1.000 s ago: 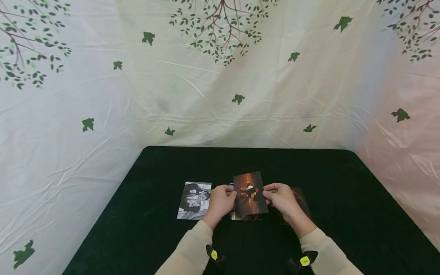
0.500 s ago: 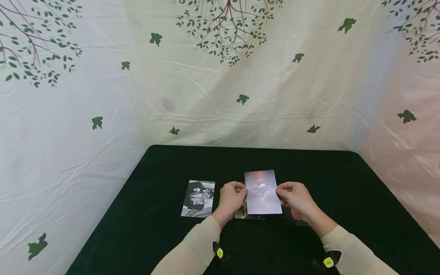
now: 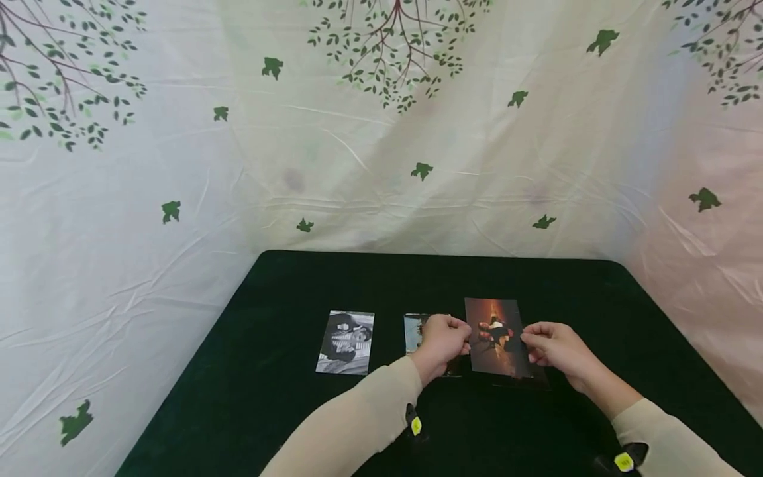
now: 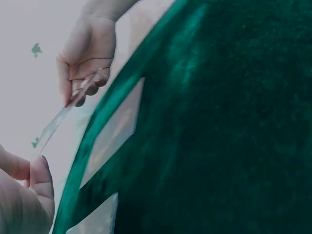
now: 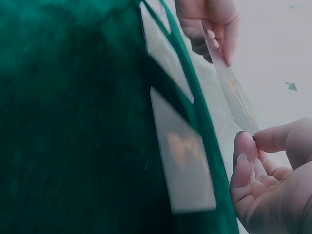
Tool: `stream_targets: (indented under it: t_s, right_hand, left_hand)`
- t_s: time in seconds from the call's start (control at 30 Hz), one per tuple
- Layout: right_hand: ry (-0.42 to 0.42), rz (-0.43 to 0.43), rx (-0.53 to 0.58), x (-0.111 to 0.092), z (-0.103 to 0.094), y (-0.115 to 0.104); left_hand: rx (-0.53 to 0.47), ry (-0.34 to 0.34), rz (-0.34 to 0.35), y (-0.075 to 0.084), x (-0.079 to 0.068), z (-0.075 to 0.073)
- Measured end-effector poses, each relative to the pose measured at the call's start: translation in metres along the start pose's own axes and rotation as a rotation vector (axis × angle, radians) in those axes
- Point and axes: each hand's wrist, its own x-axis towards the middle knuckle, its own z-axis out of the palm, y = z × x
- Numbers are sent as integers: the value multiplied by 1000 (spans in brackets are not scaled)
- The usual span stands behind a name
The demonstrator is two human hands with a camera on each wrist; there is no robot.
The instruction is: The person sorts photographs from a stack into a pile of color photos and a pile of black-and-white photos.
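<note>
Dark green worktop (image 3: 238,397) before pale leaf-printed cloth (image 3: 357,199). Left forearm (image 3: 357,424) slanted rightward, with left grip (image 3: 442,343) pinched narrowly on the left edge of an orange-lit photo (image 3: 495,338); right grip (image 3: 560,351) likewise at the right edge, wrist angled inward. Photo suspended above the worktop, partly hiding a dark print (image 5: 185,165).

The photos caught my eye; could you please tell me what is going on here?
A person's left hand and right hand pinch a raised photo by opposite edges above the table. On it lie a black-and-white photo, a middle photo partly behind the left hand, and a dark photo below the raised one.
</note>
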Motion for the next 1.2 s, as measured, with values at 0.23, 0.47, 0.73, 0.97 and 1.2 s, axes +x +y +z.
stream_targets:
  t_s: [0.23, 0.47, 0.73, 0.97, 1.2]
  right_hand:
    - [20, 43, -36, -2, -21, 26]
    - [47, 60, -64, -2, -22, 39]
    - [63, 67, -94, 1, -22, 44]
    - [48, 70, -114, 2, -22, 47]
    - [74, 60, -166, 4, -18, 47]
  left_hand:
    - [61, 35, -30, -5, 2, 34]
    - [153, 97, -35, -15, 10, 47]
    - [296, 93, 12, -15, 14, 50]
    - [382, 94, 50, -19, 13, 51]
    - [428, 124, 103, -23, 17, 52]
